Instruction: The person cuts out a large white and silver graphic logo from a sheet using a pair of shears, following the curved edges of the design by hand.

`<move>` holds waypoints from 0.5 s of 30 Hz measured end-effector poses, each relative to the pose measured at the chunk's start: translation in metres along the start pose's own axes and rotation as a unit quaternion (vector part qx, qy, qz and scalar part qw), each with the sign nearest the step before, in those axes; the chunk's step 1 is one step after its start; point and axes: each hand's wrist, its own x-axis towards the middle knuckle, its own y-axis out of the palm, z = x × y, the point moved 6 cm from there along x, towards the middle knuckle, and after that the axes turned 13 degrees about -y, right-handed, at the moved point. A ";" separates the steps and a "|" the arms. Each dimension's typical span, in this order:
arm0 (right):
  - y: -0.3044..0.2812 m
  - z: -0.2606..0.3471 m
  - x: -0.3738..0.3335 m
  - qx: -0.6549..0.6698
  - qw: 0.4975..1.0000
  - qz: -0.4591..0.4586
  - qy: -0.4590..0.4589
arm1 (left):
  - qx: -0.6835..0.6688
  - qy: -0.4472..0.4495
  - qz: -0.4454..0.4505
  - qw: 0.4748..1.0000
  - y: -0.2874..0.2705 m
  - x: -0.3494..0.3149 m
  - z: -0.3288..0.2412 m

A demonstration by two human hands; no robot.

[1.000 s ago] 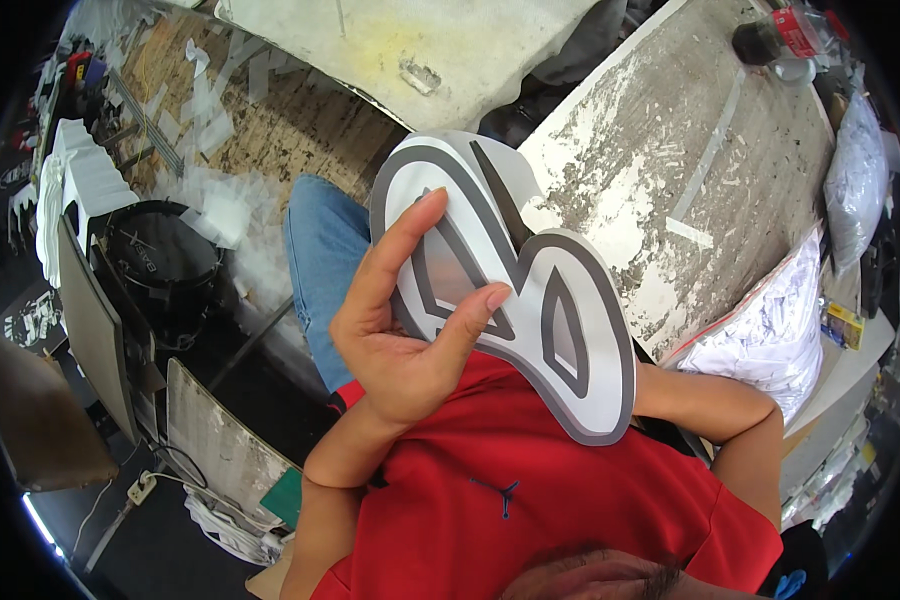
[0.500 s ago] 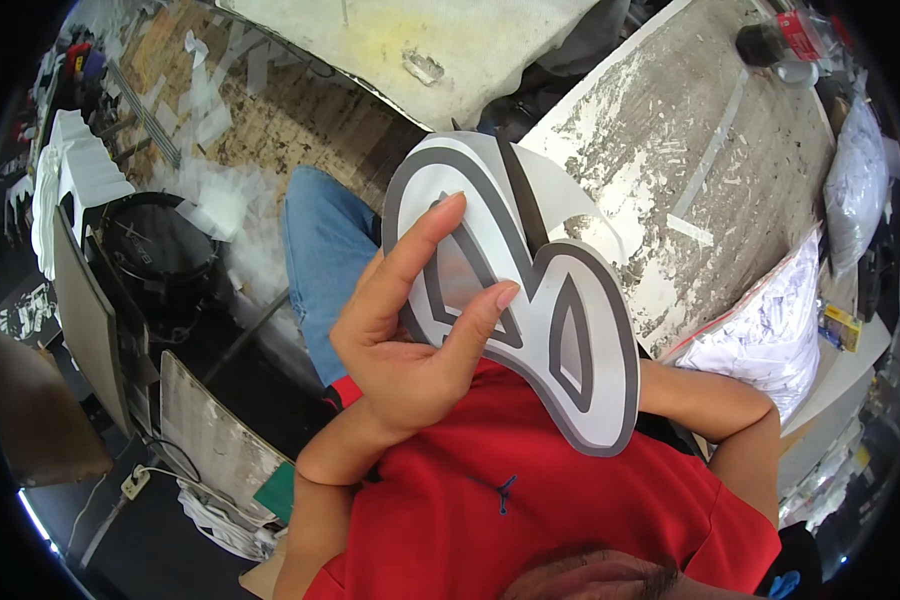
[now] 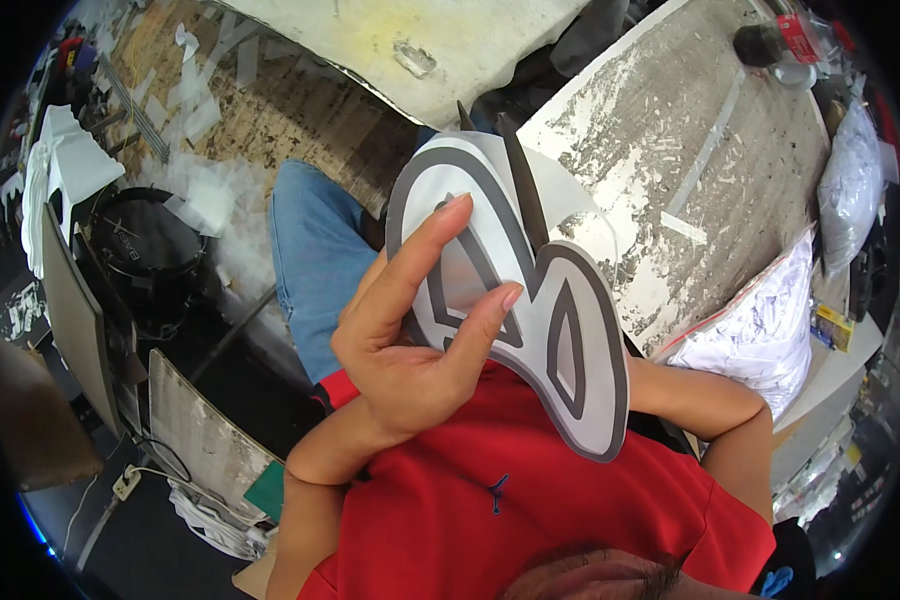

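Note:
A white cutout with dark grey borders (image 3: 530, 310), shaped like joined rounded letters with inner openings, is held up before my chest. My left hand (image 3: 400, 340) is closed on its left part, with the index finger and thumb lying over the front face. Dark scissors (image 3: 523, 185) rise from behind it, one blade in the notch between the two rounded parts and the other tip showing past the top edge. My right forearm (image 3: 690, 395) runs behind the cutout, which hides my right hand and the scissors' handles. A pale trimmed flap (image 3: 570, 190) curves beside the blade.
A paint-worn board (image 3: 710, 170) lies at the right, with a dark drink bottle (image 3: 785, 42) at its far end. Nearby are a bag of white scraps (image 3: 755, 325) and a clear plastic bag (image 3: 850, 200). A round black container (image 3: 150, 235) stands at the left.
The scissors' tips have risen a little past the cutout's top edge and show more. The cutout's right part has tilted slightly; my left hand keeps its hold. The whole view has shifted slightly.

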 end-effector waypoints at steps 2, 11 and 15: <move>-0.003 0.018 0.011 -0.026 1.000 0.014 -0.010 | 0.012 0.005 0.001 1.000 -0.001 0.000 0.001; -0.004 0.043 0.025 -0.099 0.993 0.052 -0.035 | 0.003 0.003 -0.001 1.000 0.000 0.001 0.002; 0.001 0.015 0.009 0.012 1.000 0.008 -0.003 | 0.014 -0.038 0.036 0.999 0.001 -0.003 0.008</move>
